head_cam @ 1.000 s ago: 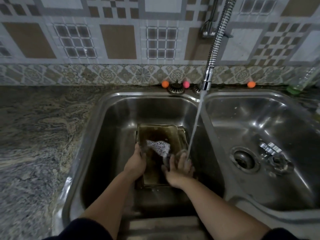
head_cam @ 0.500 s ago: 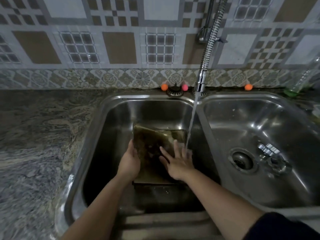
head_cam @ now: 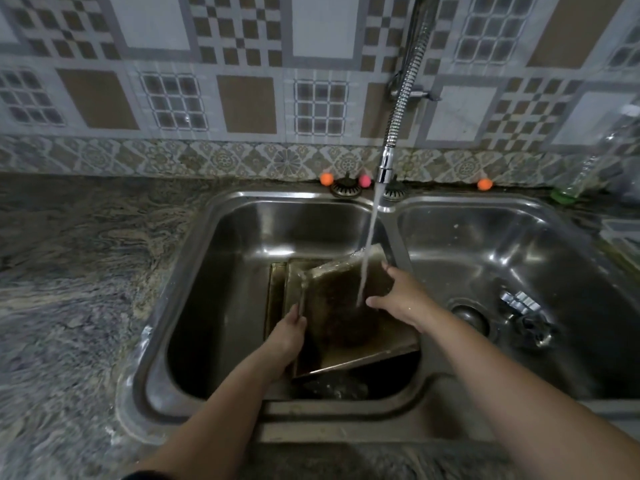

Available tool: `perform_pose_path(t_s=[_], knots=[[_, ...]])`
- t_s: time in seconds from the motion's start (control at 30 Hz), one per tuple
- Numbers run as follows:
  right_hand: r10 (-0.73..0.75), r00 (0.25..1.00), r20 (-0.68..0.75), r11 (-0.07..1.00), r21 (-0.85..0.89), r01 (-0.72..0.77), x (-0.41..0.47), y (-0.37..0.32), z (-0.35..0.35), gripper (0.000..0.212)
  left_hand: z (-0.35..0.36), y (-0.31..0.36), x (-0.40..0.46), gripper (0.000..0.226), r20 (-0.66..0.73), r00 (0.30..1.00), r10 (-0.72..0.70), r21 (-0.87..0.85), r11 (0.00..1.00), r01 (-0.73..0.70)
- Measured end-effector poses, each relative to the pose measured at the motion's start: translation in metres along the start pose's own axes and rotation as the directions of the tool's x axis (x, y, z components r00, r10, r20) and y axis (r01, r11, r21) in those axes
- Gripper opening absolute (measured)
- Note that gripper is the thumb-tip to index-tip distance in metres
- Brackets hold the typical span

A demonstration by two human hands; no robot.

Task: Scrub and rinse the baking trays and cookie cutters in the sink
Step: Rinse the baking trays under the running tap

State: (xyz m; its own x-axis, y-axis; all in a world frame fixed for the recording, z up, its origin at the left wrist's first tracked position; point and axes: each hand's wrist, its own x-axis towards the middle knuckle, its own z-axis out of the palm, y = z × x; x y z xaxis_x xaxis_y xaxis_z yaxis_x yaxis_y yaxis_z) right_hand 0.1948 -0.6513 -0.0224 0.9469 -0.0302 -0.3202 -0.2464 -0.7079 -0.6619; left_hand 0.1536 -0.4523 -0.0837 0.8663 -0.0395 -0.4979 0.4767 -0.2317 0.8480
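Note:
A dark, stained baking tray [head_cam: 343,306] is tilted up in the left sink basin [head_cam: 221,306], its far edge raised under the running water [head_cam: 367,251]. My left hand [head_cam: 287,334] grips the tray's left edge. My right hand [head_cam: 401,296] holds its right edge, fingers spread against the tray. Under the lifted tray lies another tray [head_cam: 278,289], flat on the basin floor. Shiny metal pieces [head_cam: 523,306], possibly cookie cutters, lie in the right basin [head_cam: 519,244] beside the drain [head_cam: 471,317].
A flexible steel faucet hose [head_cam: 405,88] hangs from the tiled wall down to the divider between the basins. Small orange and pink balls [head_cam: 326,179] sit behind the sink. A clear bottle [head_cam: 588,161] stands at the right. Granite counter [head_cam: 79,271] lies to the left.
The tray has been lifted and turned clockwise, its far edge now under the stream. The foam seen a second ago is gone. My right hand shifted from the tray's surface to its right edge.

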Motion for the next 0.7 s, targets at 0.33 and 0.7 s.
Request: perform_pose_path(t_s=[0.33, 0.7], knots=[[-0.248, 0.955, -0.161, 0.968, -0.014, 0.249, 0.000, 0.007, -0.031, 0.093, 0.032, 0.029, 0.013, 0.069, -0.210, 0.928, 0.308, -0.061, 0.943, -0.327], [-0.181, 0.976, -0.117, 0.968, -0.197, 0.156, 0.023, -0.001, 0.006, 0.082, 0.014, 0.046, 0.005, 0.075, -0.440, 0.659, 0.610, 0.191, 0.781, -0.595]])
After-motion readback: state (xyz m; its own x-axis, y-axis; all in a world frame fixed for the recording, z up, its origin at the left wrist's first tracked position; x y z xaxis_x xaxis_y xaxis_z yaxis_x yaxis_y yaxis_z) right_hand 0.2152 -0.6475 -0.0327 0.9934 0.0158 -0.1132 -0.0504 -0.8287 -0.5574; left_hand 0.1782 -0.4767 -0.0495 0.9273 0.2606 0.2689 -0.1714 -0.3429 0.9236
